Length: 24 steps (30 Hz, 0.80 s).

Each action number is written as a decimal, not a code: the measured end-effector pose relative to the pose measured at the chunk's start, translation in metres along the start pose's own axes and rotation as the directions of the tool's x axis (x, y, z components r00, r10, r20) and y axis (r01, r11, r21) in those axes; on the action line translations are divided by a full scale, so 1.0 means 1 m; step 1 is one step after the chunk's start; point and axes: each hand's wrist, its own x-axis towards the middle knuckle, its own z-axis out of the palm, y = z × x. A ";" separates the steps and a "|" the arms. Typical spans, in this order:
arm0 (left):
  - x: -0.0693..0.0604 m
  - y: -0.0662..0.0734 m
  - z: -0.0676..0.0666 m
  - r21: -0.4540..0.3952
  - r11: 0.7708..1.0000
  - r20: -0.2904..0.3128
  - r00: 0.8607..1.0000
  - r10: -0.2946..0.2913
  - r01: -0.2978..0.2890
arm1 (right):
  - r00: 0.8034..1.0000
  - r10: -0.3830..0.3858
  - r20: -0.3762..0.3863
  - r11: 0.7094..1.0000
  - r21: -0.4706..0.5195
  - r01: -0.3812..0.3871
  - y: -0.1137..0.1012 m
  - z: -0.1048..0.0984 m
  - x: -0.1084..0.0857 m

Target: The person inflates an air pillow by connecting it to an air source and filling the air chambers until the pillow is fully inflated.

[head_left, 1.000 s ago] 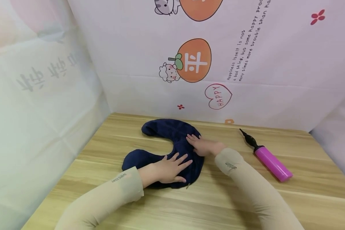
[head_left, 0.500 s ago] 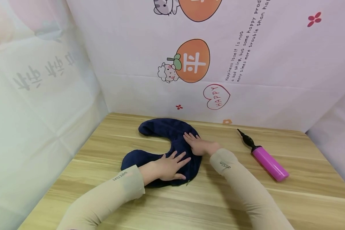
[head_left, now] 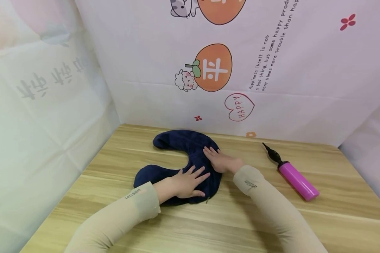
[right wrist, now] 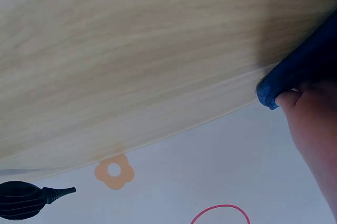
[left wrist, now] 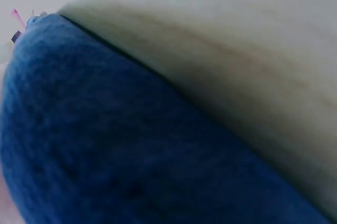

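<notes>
A dark blue U-shaped neck pillow [head_left: 177, 140] lies on the wooden table, its opening turned to the left. Across its near part rests my left hand [head_left: 188, 184], palm down with the fingers spread. My right hand [head_left: 218, 160] lies with straight fingers on the pillow's right curve. A small zipper pull [head_left: 207, 200] hangs at the near right edge. In the left wrist view the blue fabric [left wrist: 131, 129] fills much of the picture and the left hand's fingers are out of sight. The right wrist view has the right hand [right wrist: 316, 124] against the pillow's edge [right wrist: 295, 74].
A pink hand pump [head_left: 299, 181] with a black nozzle lies on the table [head_left: 345, 196] to the right. Behind the table rises a white printed backdrop [head_left: 158, 102], and another white sheet [head_left: 50, 140] stands along the left side.
Both hands stay on the neck pillow, nearly still. The head view has shifted slightly, and the pillow and pump keep their places on the table.
</notes>
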 end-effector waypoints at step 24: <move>0.016 0.010 0.005 0.049 0.995 -0.009 0.996 -0.092 0.092 | 0.999 -0.003 -0.037 1.000 -0.012 0.003 -0.001 0.000 -0.005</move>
